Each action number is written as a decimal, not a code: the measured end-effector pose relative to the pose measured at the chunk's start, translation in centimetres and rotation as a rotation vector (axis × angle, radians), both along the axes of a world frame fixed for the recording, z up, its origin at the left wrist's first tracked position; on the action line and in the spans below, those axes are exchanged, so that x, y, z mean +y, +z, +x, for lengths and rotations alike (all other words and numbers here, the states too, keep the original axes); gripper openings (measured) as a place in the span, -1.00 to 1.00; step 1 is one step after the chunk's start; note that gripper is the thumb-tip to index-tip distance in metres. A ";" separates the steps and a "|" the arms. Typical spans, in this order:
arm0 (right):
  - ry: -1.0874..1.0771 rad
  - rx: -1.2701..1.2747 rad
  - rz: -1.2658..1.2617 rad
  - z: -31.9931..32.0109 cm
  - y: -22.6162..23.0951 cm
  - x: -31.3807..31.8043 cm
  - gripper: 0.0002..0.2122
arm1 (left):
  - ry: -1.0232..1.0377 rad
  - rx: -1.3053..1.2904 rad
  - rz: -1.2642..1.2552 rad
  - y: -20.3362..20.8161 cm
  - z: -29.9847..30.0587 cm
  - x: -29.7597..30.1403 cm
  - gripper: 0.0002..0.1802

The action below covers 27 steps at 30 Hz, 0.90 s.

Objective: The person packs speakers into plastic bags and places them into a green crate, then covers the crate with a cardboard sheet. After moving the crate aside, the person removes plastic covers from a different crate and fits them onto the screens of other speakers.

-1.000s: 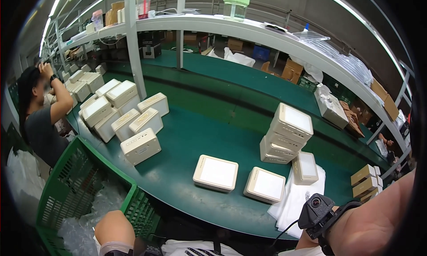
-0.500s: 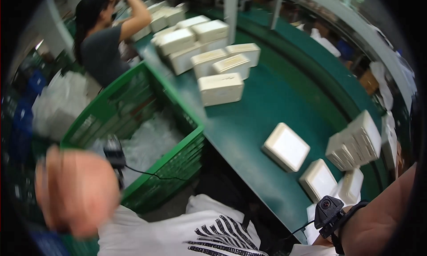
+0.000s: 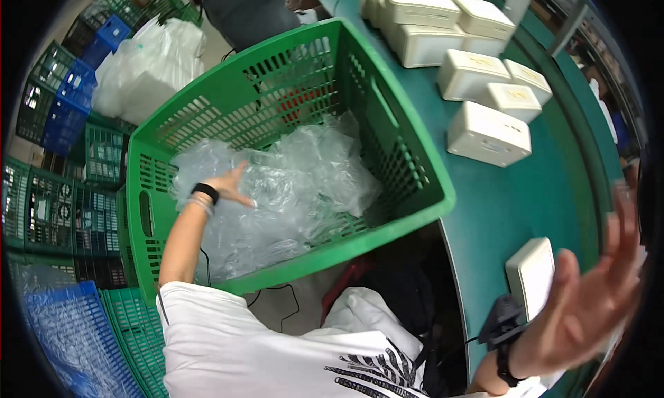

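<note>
My left hand (image 3: pixel 227 184) reaches down into a large green plastic crate (image 3: pixel 360 242), its fingers spread over a heap of clear plastic bags (image 3: pixel 290 176). Whether it touches the bags or hovers just above them I cannot tell. At the right, my right hand (image 3: pixel 588 297) is raised over the green table with fingers apart and nothing in it, a little blurred. Beside it a flat cream-white box (image 3: pixel 532 277) lies on the table, partly covered by the hand. A small black camera (image 3: pixel 501 322) is strapped to my right wrist.
More cream-white boxes (image 3: pixel 490 133) stand stacked along the far part of the green table (image 3: pixel 484 225). A co-worker's dark clothing (image 3: pixel 242 10) shows behind the crate. To the left are a full white plastic sack (image 3: pixel 152 69) and several blue crates (image 3: pixel 76 329) and green ones.
My view has turned left toward the crate. My left hand has gone from outside the crate down into it. My right hand has come up into view at the right, above the table.
</note>
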State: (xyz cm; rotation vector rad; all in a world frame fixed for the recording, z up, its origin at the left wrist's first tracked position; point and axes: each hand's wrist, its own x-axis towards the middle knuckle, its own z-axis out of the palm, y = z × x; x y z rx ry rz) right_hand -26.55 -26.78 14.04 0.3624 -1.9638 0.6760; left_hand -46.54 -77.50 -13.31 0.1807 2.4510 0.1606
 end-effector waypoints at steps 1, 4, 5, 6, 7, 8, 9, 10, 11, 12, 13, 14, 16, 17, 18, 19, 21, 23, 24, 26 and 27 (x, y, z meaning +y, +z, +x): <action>-0.035 -0.111 -0.047 -1.0 -1.1 -1.4 -0.40 | -0.099 -0.064 -0.163 -0.2 0.5 4.2 0.58; -0.002 -0.503 -0.217 -3.3 -6.3 -4.2 -0.37 | -0.161 -0.085 -0.331 -4.0 1.7 7.6 0.62; 0.000 -0.516 -0.210 -3.5 -7.3 -4.6 -0.37 | -0.151 -0.108 -0.332 -5.3 1.4 8.2 0.63; 0.007 -0.586 -0.147 -3.6 -8.2 -4.9 -0.39 | -0.149 -0.172 -0.191 -7.5 1.6 7.6 0.63; 0.014 -0.652 -0.082 -3.8 -8.9 -5.2 -0.42 | -0.144 -0.231 -0.049 -10.9 1.9 6.8 0.62; 0.037 -0.660 -0.085 -4.1 -9.6 -5.5 -0.42 | -0.416 -0.210 -0.046 -17.1 2.7 5.5 0.63; -0.014 -0.699 -0.079 -4.0 -10.4 -5.0 -0.43 | -0.558 -0.203 0.015 -19.6 3.5 7.7 0.50; -0.057 -0.733 -0.078 -3.9 -11.0 -4.5 -0.44 | -0.690 -0.190 0.071 -21.6 4.6 9.5 0.37; -0.113 -0.772 -0.071 -3.9 -11.5 -4.2 -0.46 | -0.665 -0.200 0.169 -20.9 5.3 13.3 0.12; -0.101 -0.782 -0.071 -4.2 -11.7 -4.4 -0.46 | -0.596 -0.188 0.164 -22.2 5.5 14.7 -0.25; -0.111 -0.799 -0.032 -4.4 -11.9 -4.6 -0.48 | -0.529 -0.177 0.160 -23.8 5.8 15.9 -0.61; -0.150 -0.821 0.016 -4.3 -12.3 -4.4 -0.50 | -0.527 -0.162 0.307 -21.8 4.5 18.2 -0.78; -0.168 -0.856 0.057 -4.2 -12.6 -4.7 -0.53 | -0.459 -0.064 0.477 -16.8 0.0 20.3 -0.92; -0.148 -0.843 0.043 -4.6 -12.7 -5.1 -0.53 | -0.340 0.171 0.648 -15.8 -2.4 20.3 -0.92; -0.135 -0.834 0.032 -4.9 -12.9 -5.4 -0.54 | -0.261 0.246 0.641 -13.6 -5.0 20.7 -0.69; -0.120 -0.822 0.017 -5.0 -13.1 -5.5 -0.54 | -0.351 0.501 0.957 -11.5 -7.1 20.5 -0.27; -0.122 -0.838 0.034 -4.7 -13.5 -5.1 -0.57 | -0.387 0.662 0.764 -6.8 -10.0 18.1 -0.03; -0.134 -0.823 0.061 -4.8 -14.0 -4.9 -0.62 | -0.186 0.759 0.385 -1.9 -10.4 15.7 -0.18; -0.146 -0.832 0.059 -4.7 -14.2 -4.6 -0.62 | -0.005 0.750 0.147 -0.4 -10.0 15.1 -0.31; -0.142 -0.803 0.038 -4.6 -14.6 -4.7 -0.64 | -0.145 0.501 -0.285 -2.9 -10.5 9.9 -0.69; -0.149 -0.786 0.029 -4.6 -14.8 -4.7 -0.64 | -0.300 0.363 -0.281 -4.2 -9.1 8.3 -0.87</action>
